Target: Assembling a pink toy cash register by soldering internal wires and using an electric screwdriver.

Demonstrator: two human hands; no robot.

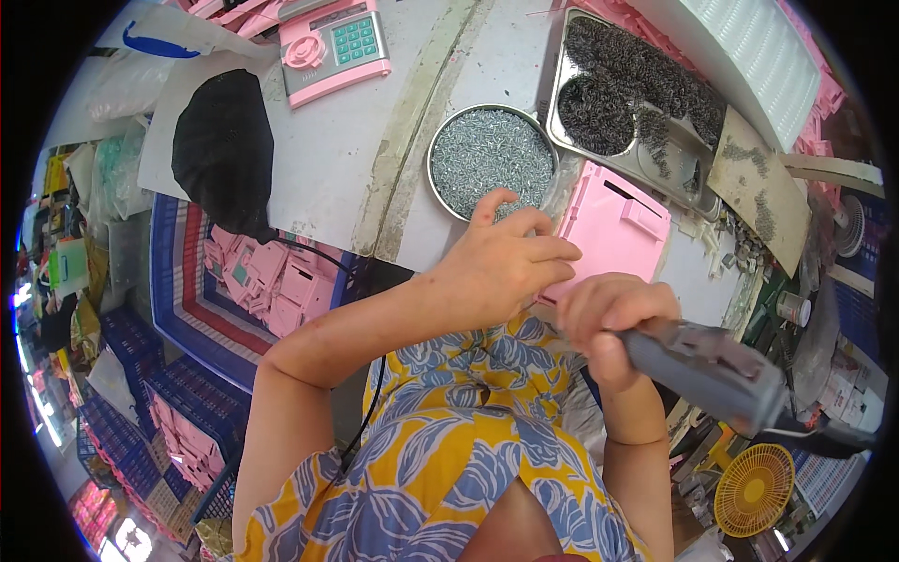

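My left hand [501, 258] holds the left edge of a pink plastic panel [618, 234], its fingertips resting on the surface. The panel has a dark slot and a raised block near its far end. The little finger is crooked over the rim of a round metal bowl [432, 178] filled with small silvery screws [492, 155]. In my right hand [623, 318] is a grey powered screwdriver [702, 370], gripped over the panel's near right corner. Its back end points to the lower right; its tip is hidden by the hand.
Beyond the panel lies a metal tray [674, 173] of dark springs [595, 112]. A pink-and-grey toy safe [332, 56] with a keypad stands at the far left, near a black cloth-like object [225, 150]. A blue crate [178, 309] holds pink parts. A yellow fan [754, 489] stands lower right.
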